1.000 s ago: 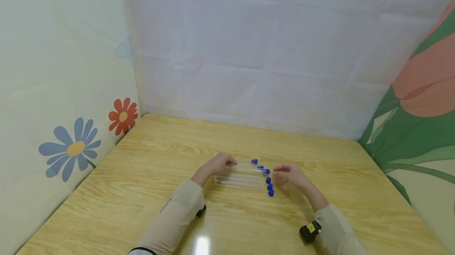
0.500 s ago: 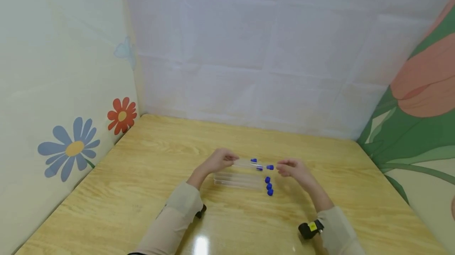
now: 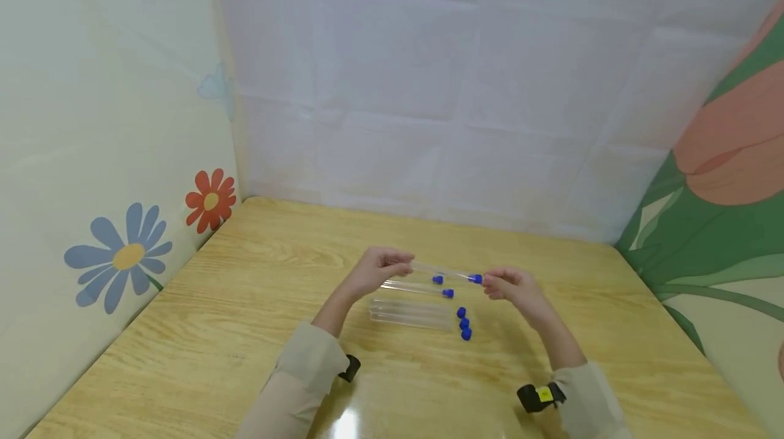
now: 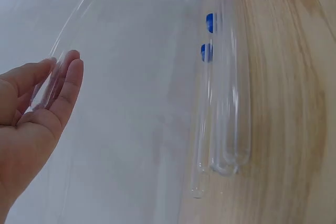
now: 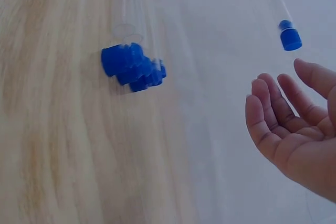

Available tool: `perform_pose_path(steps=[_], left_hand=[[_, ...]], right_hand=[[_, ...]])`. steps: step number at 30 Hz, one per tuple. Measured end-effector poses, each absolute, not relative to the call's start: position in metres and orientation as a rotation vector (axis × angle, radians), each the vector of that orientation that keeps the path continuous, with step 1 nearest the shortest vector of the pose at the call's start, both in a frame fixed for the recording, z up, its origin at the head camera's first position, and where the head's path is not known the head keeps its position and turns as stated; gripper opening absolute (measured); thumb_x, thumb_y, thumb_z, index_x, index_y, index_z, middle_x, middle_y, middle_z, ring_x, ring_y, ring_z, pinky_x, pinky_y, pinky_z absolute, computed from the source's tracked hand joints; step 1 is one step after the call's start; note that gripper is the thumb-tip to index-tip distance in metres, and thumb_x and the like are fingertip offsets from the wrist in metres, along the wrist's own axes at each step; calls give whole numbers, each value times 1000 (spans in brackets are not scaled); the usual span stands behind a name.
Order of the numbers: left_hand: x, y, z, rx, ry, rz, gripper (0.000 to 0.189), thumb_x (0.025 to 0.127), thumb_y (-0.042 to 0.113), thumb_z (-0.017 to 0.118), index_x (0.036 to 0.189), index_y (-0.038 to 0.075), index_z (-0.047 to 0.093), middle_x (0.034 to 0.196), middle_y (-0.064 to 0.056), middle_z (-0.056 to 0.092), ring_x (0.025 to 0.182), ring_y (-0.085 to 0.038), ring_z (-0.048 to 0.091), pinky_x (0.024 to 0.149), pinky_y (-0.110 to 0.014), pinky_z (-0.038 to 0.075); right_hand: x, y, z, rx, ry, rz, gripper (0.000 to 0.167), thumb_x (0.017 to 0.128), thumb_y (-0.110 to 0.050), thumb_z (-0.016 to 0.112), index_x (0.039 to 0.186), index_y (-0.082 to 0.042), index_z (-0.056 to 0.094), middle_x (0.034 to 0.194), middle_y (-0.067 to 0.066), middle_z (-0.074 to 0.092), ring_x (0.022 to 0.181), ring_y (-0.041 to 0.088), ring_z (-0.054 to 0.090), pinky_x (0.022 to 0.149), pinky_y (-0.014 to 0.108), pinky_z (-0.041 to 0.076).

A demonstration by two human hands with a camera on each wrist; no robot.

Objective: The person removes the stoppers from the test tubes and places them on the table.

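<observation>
My left hand (image 3: 372, 274) holds a clear test tube (image 4: 65, 32) near its rounded end, between thumb and fingers, above the table. A blue cap (image 5: 290, 36) sits in the tube's far end. Beside that cap is my right hand (image 3: 516, 293), its fingers loosely bent; in the right wrist view a gap separates them from the cap. Below, several clear tubes (image 3: 412, 314) lie side by side on the table. One slimmer-looking tube (image 3: 413, 286) lies behind them, lined up with a blue stopper (image 3: 448, 293).
Three blue caps (image 3: 464, 324) lie in a row at the right ends of the tubes. Another blue cap (image 3: 437, 280) is farther back. The wooden table (image 3: 294, 241) meets a white cloth backdrop (image 3: 392, 85) behind and flowered panels at both sides.
My left hand has raised the capped tube up from beside the others and shifted it slightly right. My right hand has moved up and a little right, staying beside the cap.
</observation>
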State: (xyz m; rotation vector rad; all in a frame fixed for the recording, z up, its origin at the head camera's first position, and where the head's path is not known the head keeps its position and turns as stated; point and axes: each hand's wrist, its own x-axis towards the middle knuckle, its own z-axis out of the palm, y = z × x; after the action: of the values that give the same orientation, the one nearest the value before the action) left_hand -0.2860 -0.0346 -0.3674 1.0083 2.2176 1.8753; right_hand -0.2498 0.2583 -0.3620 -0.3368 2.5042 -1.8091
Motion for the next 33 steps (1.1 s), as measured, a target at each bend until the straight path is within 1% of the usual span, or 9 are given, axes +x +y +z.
perform_pose_path(steps=[2,7,10,16,23,25,30,31,33], left_hand=[[-282,-35,-364,977,2153,1945,28,88,0,53,112,-14,53,96,-26,61,86,-31,62,78,-33,50],[-273,-35,-352,896,1987,2065,30,87,0,54,112,-16,51,93,-25,62,83,-21,64,81,-40,48],[-268,-34,-346,849,1940,2079,33,87,3,56,114,-15,51,94,-22,63,84,-21,64,81,-39,48],[-260,-34,-337,819,1876,2093,34,85,5,58,115,-12,52,98,-21,62,86,-23,63,83,-40,47],[-255,-35,-336,880,1831,2086,34,86,5,58,114,-12,52,97,-19,64,86,-23,63,82,-40,47],[-254,-35,-336,892,1811,2081,33,86,5,58,113,-12,52,96,-18,64,86,-23,63,82,-39,47],[-252,-34,-334,913,1777,2077,31,87,4,56,112,-13,53,97,-20,63,87,-23,63,81,-38,48],[-252,-34,-334,912,1776,2078,30,87,3,56,112,-13,53,98,-21,63,87,-23,63,81,-38,48],[-252,-34,-334,915,1779,2076,30,87,2,55,112,-13,52,98,-22,62,87,-23,63,81,-39,48]], right_hand=[[-248,258,-359,-328,2525,-1802,33,90,-14,54,103,16,50,87,9,62,81,26,60,75,34,50],[-242,257,-347,-305,2575,-1784,36,91,-19,52,107,13,50,93,12,62,81,18,60,76,28,49],[-238,255,-340,-323,2590,-1796,38,91,-21,52,108,14,49,94,11,62,81,15,60,75,26,49],[-231,252,-333,-438,2589,-1854,33,91,-18,52,103,13,52,85,-2,63,78,13,60,73,25,50],[-221,246,-329,-566,2596,-1890,29,91,-10,51,107,14,49,85,-1,63,76,13,60,70,24,50],[-220,246,-330,-593,2588,-1904,26,91,-9,51,110,9,51,85,0,63,76,14,60,70,24,50],[-219,247,-332,-708,2512,-1942,21,89,-5,54,107,-16,58,87,-4,63,78,11,61,72,24,50],[-219,247,-332,-728,2496,-1947,22,89,-4,54,105,-18,59,87,-4,63,78,10,61,72,24,50],[-219,247,-332,-763,2476,-1953,19,88,-3,54,105,-10,60,87,-4,64,78,10,61,72,24,50]])
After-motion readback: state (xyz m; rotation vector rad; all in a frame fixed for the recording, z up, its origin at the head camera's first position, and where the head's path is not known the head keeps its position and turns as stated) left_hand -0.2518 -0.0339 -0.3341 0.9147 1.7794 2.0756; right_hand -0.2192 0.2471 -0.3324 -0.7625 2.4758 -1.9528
